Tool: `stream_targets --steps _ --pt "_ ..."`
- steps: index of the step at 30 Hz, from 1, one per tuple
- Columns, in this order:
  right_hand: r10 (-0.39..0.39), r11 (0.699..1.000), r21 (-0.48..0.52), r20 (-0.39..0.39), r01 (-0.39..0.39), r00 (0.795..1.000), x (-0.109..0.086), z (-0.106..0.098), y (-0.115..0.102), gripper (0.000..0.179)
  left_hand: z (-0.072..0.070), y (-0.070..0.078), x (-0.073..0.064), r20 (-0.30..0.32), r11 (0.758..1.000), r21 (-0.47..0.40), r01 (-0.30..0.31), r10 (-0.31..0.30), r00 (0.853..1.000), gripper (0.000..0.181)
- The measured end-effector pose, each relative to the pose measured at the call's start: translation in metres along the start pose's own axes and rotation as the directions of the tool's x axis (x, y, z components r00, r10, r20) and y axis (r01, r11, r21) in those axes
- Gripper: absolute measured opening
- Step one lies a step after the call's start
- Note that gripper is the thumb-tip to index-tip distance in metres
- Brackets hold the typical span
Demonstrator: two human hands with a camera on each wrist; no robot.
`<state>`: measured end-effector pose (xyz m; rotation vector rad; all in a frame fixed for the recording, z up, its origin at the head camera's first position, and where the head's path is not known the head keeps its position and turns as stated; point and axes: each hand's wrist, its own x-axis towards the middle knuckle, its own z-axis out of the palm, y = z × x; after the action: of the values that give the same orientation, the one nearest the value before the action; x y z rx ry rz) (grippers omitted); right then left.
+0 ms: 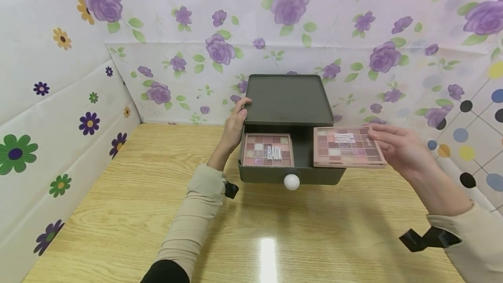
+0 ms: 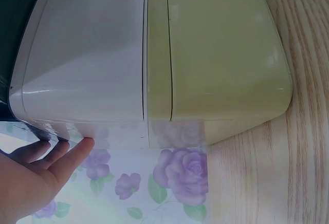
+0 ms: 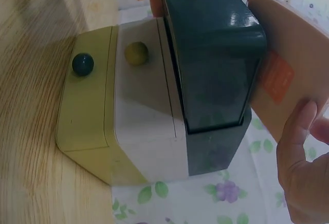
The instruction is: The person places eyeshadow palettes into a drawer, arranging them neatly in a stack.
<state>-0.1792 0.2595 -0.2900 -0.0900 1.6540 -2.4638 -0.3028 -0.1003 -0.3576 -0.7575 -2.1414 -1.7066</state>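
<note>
A small drawer chest has a dark green top point(image 1: 288, 99), with its dark green top drawer point(image 1: 267, 176) pulled out. Inside the drawer, on the left, lies an eyeshadow palette point(image 1: 268, 151) with a clear cover. My right hand point(image 1: 408, 154) pinches a second eyeshadow palette point(image 1: 347, 147) by its right end. This one is over the drawer's right side, partly beyond the wall; its plain pink underside point(image 3: 293, 54) faces the right wrist view. My left hand point(image 1: 233, 128) rests against the chest's left side near the top edge, its fingers straight in the left wrist view.
Below the green drawer are a white drawer point(image 3: 144, 90) and a yellow drawer point(image 3: 85, 111), both closed. A white knob point(image 1: 291, 182) sticks out in front. The chest stands on a wood-grain table point(image 1: 314, 230), before a flower-patterned wall covering point(image 1: 188, 77).
</note>
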Motion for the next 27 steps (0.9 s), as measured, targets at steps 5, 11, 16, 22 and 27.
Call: stream_targets --steps 5,11,16,22,27 --pt "0.000 1.000 -0.024 -0.012 0.000 1.000 0.006 0.010 0.001 0.016 0.001 0.000 0.001 -0.004 1.000 0.002 0.000 0.000 1.000 0.054" --pt "0.000 0.992 -0.129 0.003 0.000 1.000 0.013 0.022 0.003 0.013 0.001 0.001 0.001 -0.001 1.000 0.012 0.007 -0.007 1.000 0.054" --pt "-0.002 0.977 -0.213 0.008 0.004 1.000 0.018 0.033 0.006 0.010 0.001 0.001 0.001 0.000 1.000 0.007 0.015 -0.015 1.000 0.054" --pt "0.016 0.947 -0.320 -0.023 -0.023 1.000 0.022 0.043 0.007 0.041 0.000 0.001 0.001 0.013 1.000 -0.012 0.013 -0.013 1.000 0.050" --pt "-0.003 0.895 -0.446 -0.055 -0.022 0.998 0.023 0.050 0.004 0.055 -0.001 0.006 0.000 0.026 1.000 -0.020 0.022 -0.022 0.999 0.045"
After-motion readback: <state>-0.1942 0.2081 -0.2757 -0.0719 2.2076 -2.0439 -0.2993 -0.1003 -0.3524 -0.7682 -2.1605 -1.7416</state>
